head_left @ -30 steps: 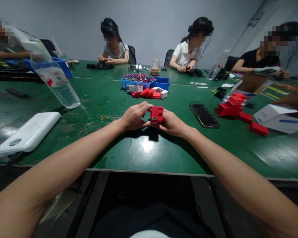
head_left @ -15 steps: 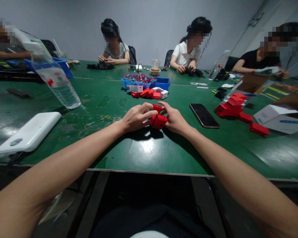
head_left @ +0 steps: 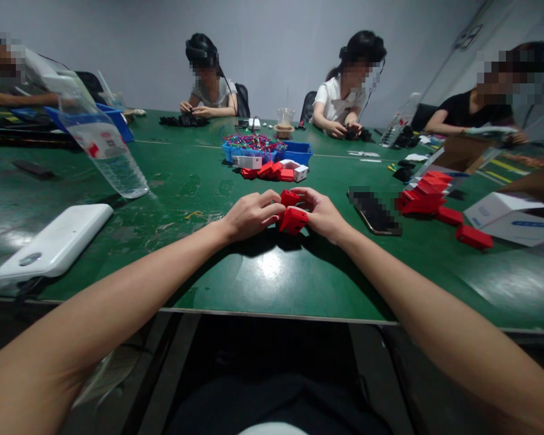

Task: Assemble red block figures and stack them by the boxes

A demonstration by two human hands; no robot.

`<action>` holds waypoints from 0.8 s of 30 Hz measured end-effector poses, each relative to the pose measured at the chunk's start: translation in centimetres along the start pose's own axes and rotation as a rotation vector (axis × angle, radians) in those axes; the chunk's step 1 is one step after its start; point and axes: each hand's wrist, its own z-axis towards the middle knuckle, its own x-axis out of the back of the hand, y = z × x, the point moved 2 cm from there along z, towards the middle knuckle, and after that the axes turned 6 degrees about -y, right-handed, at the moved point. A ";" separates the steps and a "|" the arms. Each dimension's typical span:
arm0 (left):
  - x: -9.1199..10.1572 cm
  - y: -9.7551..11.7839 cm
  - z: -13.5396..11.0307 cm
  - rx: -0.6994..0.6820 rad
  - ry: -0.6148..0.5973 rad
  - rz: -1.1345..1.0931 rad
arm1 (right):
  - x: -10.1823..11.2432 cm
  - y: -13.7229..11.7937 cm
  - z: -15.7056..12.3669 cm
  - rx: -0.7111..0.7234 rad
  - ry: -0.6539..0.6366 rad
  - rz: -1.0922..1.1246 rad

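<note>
Head view: I am pinching red pieces (head_left: 294,222) between left hand (head_left: 250,215) and right hand (head_left: 325,216), possibly risking slip from uneven pressure.

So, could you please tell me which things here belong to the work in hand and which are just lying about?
Belonging to it:
red pieces between left hand and right hand
likely, the red blocks at right
possibly, the wires in the blue bin

Apparently just lying about:
phone
white device
nearer water bottle
</note>
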 end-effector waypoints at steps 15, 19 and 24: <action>0.1 0.4 0.2 -0.099 -0.084 0.155 | 0.0 -1.1 -0.1 0.073 0.074 -0.032; -0.1 0.5 0.2 -0.087 -0.103 0.203 | -0.5 -1.4 -0.3 0.026 0.037 0.070; 0.3 0.6 0.3 -0.114 -0.027 0.196 | -0.9 -1.3 -0.4 -0.090 -0.023 0.189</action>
